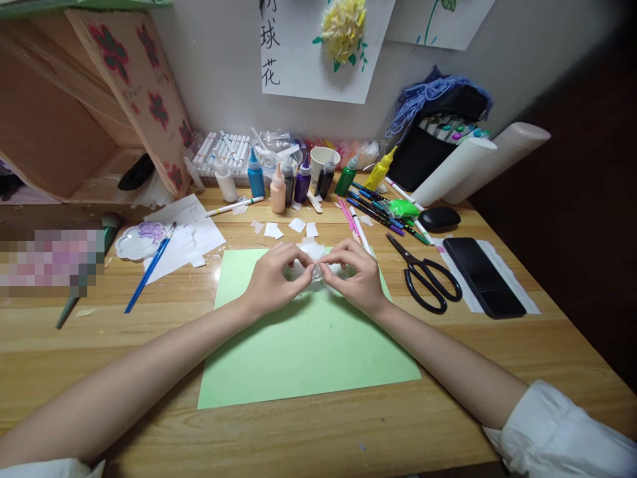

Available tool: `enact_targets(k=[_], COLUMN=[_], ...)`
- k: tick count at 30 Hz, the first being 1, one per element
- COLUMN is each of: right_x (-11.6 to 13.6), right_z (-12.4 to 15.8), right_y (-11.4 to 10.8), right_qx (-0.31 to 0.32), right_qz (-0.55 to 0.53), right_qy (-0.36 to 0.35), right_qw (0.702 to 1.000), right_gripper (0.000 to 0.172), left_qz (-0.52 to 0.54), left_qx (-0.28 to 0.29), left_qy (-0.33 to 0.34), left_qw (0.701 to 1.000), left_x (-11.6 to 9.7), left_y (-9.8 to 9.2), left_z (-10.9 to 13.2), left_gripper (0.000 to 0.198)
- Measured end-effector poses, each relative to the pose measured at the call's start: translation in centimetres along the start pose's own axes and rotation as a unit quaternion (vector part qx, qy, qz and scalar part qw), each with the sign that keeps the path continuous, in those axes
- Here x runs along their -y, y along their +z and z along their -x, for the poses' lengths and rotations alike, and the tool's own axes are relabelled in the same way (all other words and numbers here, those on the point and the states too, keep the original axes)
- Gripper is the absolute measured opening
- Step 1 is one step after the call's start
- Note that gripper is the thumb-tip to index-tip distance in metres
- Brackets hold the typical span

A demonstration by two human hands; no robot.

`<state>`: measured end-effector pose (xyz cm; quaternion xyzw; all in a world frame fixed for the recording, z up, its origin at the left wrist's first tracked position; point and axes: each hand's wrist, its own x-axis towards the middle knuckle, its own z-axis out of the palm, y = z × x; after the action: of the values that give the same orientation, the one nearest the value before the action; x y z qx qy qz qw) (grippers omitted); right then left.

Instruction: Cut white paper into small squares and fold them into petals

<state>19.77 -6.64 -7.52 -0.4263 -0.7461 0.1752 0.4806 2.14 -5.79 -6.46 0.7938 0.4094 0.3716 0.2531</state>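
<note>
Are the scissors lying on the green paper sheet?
No, the scissors lie on the bare wooden table, right of the green paper sheet, beside the black phone.

Both forearms reach in from the near edge and angle toward each other, meeting at the middle of the view; the left forearm is bare from the near-left corner up to the wrist, with a scrap of white sleeve at the very edge; the right forearm is bare too, its white sleeve pushed up near the elbow at the near-right corner. The left hand (273, 279) is curled, knuckles up, thumb and forefinger pinched together; the right hand (354, 275) mirrors it, fingers bent and pinching; the fingertips of both hands touch.
</note>
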Motion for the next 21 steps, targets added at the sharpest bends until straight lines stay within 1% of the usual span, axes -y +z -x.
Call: enact_targets(k=[6, 12, 21], right_x=[-0.14, 0.25, 0.25], right_z=[0.17, 0.04, 0.11], right_y=[0.05, 0.10, 0.10], right_qx=[-0.013, -0.023, -0.026], right_qz=[0.016, 0.045, 0.054], right_qy=[-0.026, -0.069, -0.072], right_qw=[0.999, 0.996, 0.996], right_gripper=[0.008, 0.008, 0.007], left_qz=[0.002, 0.012, 0.006], left_qx=[0.011, 0.020, 0.017], left_qy=[-0.002, -0.002, 0.003], left_qw=[1.000, 1.000, 1.000], left_x=[0.03, -0.07, 0.05], left_y=[0.12, 0.01, 0.01], left_z=[0.03, 0.01, 0.03], left_gripper=[0.011, 0.008, 0.006])
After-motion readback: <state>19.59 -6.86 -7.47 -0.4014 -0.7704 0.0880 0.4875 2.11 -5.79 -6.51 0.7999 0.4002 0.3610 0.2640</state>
